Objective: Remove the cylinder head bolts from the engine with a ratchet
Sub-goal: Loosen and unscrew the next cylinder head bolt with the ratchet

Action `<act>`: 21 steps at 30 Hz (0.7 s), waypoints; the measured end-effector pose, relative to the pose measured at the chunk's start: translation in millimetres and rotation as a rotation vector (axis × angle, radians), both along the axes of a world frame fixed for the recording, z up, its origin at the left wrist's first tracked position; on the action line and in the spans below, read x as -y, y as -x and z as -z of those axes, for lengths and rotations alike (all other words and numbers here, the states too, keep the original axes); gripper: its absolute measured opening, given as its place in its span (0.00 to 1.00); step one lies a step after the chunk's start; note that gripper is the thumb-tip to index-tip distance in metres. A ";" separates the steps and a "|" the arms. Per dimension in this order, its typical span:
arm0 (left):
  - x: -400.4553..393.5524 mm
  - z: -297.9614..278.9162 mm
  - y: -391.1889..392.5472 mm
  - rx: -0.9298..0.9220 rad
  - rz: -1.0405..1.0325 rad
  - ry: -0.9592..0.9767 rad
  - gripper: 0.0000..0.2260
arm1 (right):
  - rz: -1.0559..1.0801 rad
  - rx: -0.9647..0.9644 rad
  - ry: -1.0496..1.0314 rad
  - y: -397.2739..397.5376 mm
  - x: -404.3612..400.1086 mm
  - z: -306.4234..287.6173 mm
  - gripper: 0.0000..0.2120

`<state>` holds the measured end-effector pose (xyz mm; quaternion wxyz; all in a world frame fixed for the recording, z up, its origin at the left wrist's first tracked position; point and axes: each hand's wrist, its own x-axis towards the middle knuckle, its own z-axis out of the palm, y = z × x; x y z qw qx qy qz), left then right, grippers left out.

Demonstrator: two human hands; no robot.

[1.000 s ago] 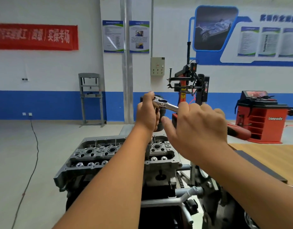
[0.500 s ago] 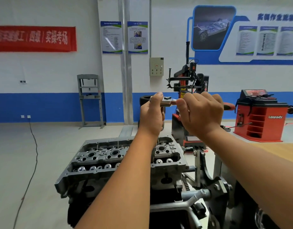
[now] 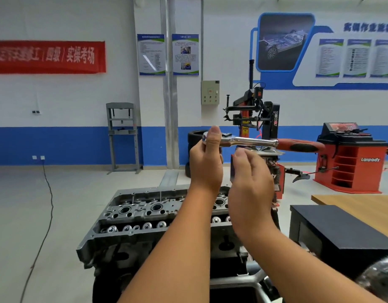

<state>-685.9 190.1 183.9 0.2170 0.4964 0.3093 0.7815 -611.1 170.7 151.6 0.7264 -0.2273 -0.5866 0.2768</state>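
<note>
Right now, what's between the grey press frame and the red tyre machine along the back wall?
In the head view, a silvery wall pillar, a beige control box and stacked black tyres.

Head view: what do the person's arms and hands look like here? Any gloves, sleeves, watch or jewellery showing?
Both forearms are bare as far as the frame shows; no sleeve edge is in view. The left hand and the right hand wear no gloves. No watch, bracelet or ring shows on either wrist or on the visible fingers. No tape, bandage or markings are visible. The upper arms lie outside the picture.
</note>
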 end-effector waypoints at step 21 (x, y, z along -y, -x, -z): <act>-15.5 37.1 13.8 0.082 -0.035 -0.057 0.25 | -0.561 -0.310 0.638 53.4 -45.4 -86.0 0.10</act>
